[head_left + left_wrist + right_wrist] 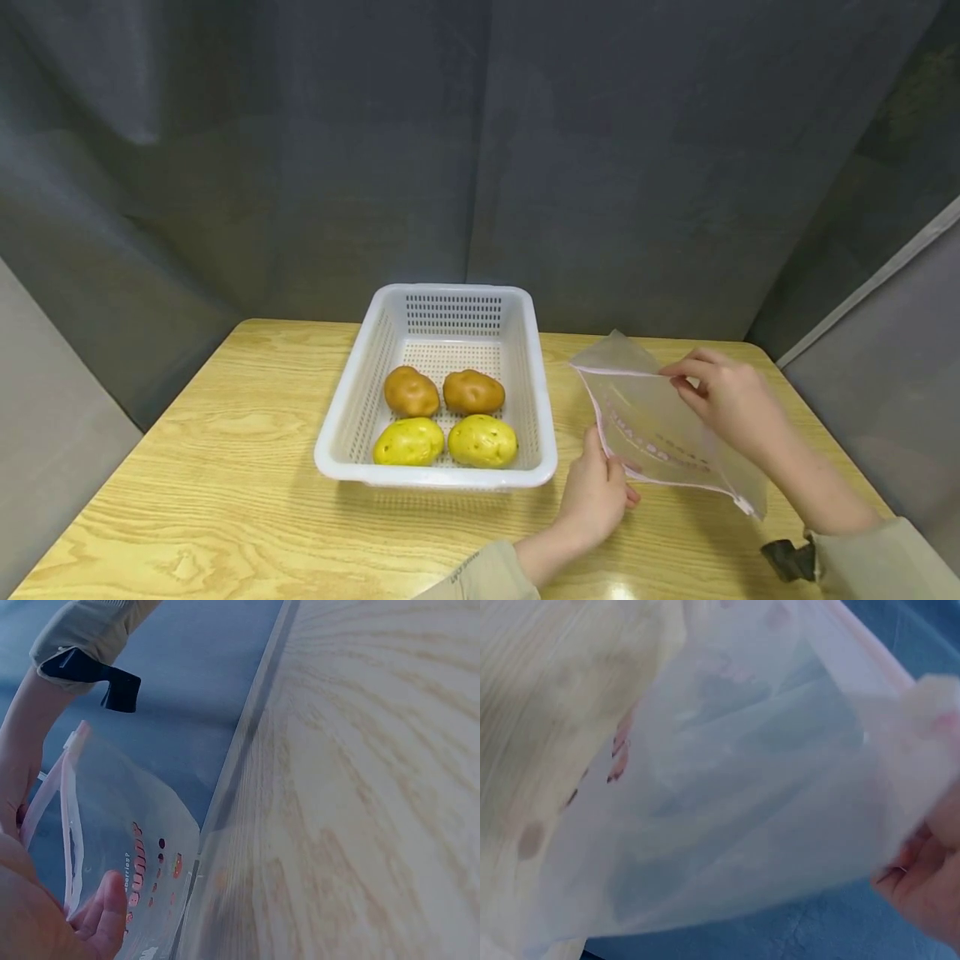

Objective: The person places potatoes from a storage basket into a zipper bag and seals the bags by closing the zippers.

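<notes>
A translucent zip bag (652, 425) with pink edging and printed lettering is held between both hands over the table's right side. At its near-left edge, my left hand (596, 492) grips the pink rim, fingers curled beneath it. My right hand (731, 400) pinches the far rim between thumb and fingertips, and the mouth gapes between the two rims. A white slider (742, 505) sits at the near-right corner. In the left wrist view the bag (142, 817) hangs from its parted rims. The right wrist view shows the bag's film (727, 795) stretched from the right fingers (922, 885).
Left of the hands stands a white perforated basket (435, 477) on the wooden table (225, 500). Inside lie two brown potatoes (411, 392) at the back and two yellow potatoes (408, 442) in front. Dark curtains (450, 167) rise behind the table.
</notes>
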The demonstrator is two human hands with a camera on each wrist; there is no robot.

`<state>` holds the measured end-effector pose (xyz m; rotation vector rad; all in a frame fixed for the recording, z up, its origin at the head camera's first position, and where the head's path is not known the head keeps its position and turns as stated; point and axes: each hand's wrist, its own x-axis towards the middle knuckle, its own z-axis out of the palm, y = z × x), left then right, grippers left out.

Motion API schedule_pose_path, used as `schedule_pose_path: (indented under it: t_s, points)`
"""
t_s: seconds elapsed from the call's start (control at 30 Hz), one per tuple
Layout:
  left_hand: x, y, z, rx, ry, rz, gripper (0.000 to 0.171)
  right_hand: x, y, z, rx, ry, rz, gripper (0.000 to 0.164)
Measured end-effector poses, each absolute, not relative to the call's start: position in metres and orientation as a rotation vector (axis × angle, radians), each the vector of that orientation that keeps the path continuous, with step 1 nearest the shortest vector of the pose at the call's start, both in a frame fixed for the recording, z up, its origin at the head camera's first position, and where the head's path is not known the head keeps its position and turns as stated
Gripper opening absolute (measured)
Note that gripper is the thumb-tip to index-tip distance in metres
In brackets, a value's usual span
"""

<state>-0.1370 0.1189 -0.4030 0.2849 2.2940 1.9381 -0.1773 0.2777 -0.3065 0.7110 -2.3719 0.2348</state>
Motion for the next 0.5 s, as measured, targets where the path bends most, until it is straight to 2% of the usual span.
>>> schedule_pose_path:
  t_s: [0.5]
  points:
    - [-0.139,0.119,-0.406,0.242,2.336,1.913,0.030,-0.183,0.291,-0.285,0.589,-2.480,0.178,0.018]
